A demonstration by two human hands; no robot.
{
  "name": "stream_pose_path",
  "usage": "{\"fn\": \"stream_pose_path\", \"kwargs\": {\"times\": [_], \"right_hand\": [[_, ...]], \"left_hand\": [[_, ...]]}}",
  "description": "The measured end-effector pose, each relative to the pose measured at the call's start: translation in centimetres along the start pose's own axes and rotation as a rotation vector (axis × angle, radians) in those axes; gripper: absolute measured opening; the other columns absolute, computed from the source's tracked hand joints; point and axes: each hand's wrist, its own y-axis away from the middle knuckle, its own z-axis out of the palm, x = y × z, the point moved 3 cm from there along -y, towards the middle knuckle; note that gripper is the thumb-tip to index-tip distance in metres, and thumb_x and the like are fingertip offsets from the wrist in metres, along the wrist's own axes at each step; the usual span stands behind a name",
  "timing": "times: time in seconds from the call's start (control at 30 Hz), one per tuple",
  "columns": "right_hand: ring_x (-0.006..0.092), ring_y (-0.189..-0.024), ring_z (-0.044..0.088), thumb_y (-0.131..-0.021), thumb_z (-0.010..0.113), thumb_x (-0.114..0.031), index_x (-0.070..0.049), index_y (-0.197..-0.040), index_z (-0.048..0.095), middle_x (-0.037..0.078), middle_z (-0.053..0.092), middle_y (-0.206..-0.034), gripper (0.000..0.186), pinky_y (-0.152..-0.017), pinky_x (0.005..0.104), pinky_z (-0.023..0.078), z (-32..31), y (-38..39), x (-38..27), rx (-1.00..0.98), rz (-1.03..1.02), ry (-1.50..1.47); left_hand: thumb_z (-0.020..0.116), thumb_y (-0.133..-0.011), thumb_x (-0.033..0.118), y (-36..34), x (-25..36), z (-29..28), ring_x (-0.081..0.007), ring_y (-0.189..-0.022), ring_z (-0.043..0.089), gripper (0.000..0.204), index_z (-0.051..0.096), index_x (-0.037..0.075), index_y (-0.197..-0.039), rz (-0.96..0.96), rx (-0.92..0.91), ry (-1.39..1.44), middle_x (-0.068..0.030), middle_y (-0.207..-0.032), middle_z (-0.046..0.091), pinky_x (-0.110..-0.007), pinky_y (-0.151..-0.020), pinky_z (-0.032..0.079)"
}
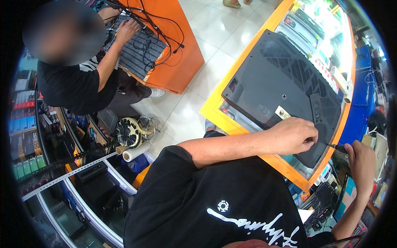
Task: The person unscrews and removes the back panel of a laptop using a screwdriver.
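A large dark grey laptop (264, 78) lies with its vented underside up on a glass display counter with an orange-yellow frame (215, 105). My left hand (294, 134) is over the laptop's near part, its fingers curled and pressed together. What they hold, if anything, is hidden. At the laptop's right near corner my right hand (363, 165) grips a thin screwdriver (341, 148) with a dark handle. Its shaft points left, the tip close to the laptop's edge; contact cannot be made out. Beside my left hand, a small beige piece (283, 113) rests on the laptop.
Another person's hand (127, 31) handles black cables (159, 27) over an orange counter (186, 62) at the far left. A round black-and-cream stool (129, 133) and rolls of film (136, 151) stand to my left. A white tube-shaped device (341, 84) lies right of the laptop.
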Motion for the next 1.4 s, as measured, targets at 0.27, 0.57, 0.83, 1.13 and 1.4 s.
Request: {"fn": "stream_pose_path", "kwargs": {"times": [0.27, 0.57, 0.83, 1.13, 1.4], "right_hand": [[0.0432, -0.090, 0.061, -0.089, 0.071, -0.008, -0.001, -0.106, 0.061, 0.020, 0.064, -0.096, 0.021, -0.077, 0.0493, 0.044, 0.4, -0.1, 0.6, -0.098, 0.053, 0.050], [0.0449, -0.088, 0.061, -0.085, 0.071, -0.007, -0.002, -0.108, 0.059, 0.020, 0.064, -0.097, 0.026, -0.075, 0.0495, 0.044, 0.0, 0.1, 0.7, -0.072, -0.012, -0.025], [0.0447, -0.085, 0.060, -0.087, 0.072, -0.009, 0.000, -0.096, 0.060, 0.020, 0.063, -0.091, 0.017, -0.073, 0.0502, 0.043, -0.3, -0.3, 0.6, 0.089, -0.127, -0.153], [0.0448, -0.084, 0.059, -0.089, 0.070, -0.009, 0.002, -0.089, 0.060, 0.021, 0.063, -0.084, 0.015, -0.071, 0.0503, 0.042, -0.1, -0.2, 0.0, 0.203, -0.133, -0.304], [0.0443, -0.079, 0.060, -0.087, 0.073, -0.012, 0.002, -0.086, 0.061, 0.020, 0.065, -0.082, 0.019, -0.070, 0.0506, 0.042, 0.1, -0.4, 0.2, 0.110, -0.080, -0.121]], "left_hand": [[0.071, -0.085, 0.008, 0.0, 0.1, 0.1, -0.0303, -0.085, 0.069, 0.009, 0.069, 0.002, -0.092, 0.012, 0.012, -0.011, -0.0116, -0.087, 0.068, -0.043, -0.074, 0.054], [0.072, -0.087, 0.010, -0.1, 0.1, 0.1, -0.0272, -0.082, 0.069, 0.010, 0.069, 0.002, -0.091, -0.010, 0.010, 0.003, -0.0106, -0.086, 0.068, -0.040, -0.072, 0.054], [0.072, -0.087, 0.010, -0.1, -0.1, 0.3, -0.0264, -0.084, 0.070, 0.011, 0.069, 0.002, -0.094, -0.004, 0.003, -0.017, -0.0103, -0.089, 0.068, -0.040, -0.073, 0.054], [0.073, -0.086, 0.006, 0.0, -0.1, 0.2, -0.0259, -0.088, 0.068, 0.012, 0.070, 0.002, -0.097, 0.028, -0.003, -0.051, -0.0097, -0.094, 0.066, -0.039, -0.075, 0.054], [0.072, -0.089, 0.010, -0.1, 0.2, -0.1, -0.0258, -0.086, 0.070, 0.009, 0.070, 0.002, -0.094, -0.015, -0.008, -0.019, -0.0103, -0.091, 0.067, -0.039, -0.075, 0.055]]}}
